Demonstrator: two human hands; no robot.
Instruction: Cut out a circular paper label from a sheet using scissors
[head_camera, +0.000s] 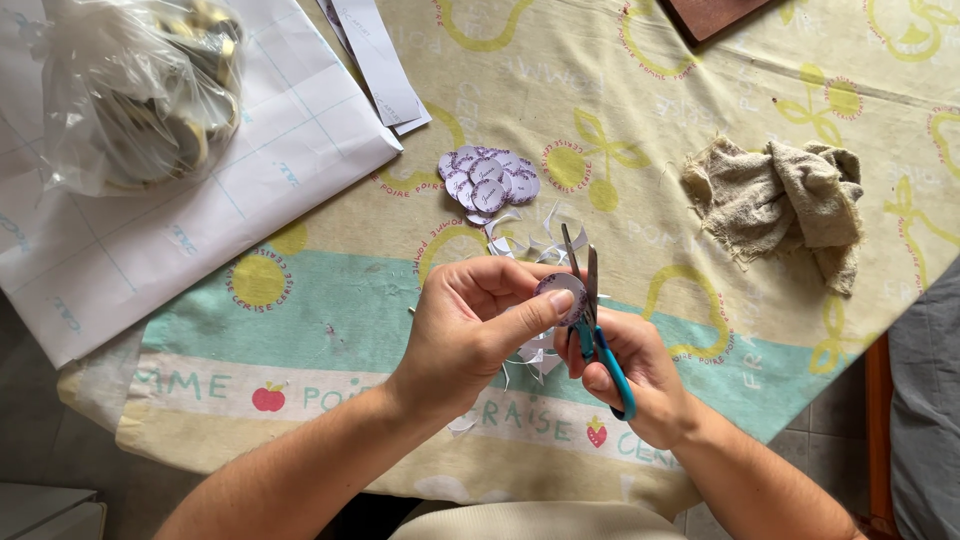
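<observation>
Head view: left hand (470, 325) fingers pinched on a small round paper label (562, 293) above the worktop (330, 330) edge; it looks featherlight, thin, floppy, easily creased, so best held by the rim. Right hand (630, 375) fingers closed through blue-handled scissors (592, 320), blades apart at the label; cut labels (488, 180), curly offcuts (520, 235), coarse rag (785, 205) beyond.

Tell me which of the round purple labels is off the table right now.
The round label pinched in the left hand, at the blades of the blue-handled scissors held by the right hand. The other labels lie heaped in a pile on the tablecloth.
</observation>
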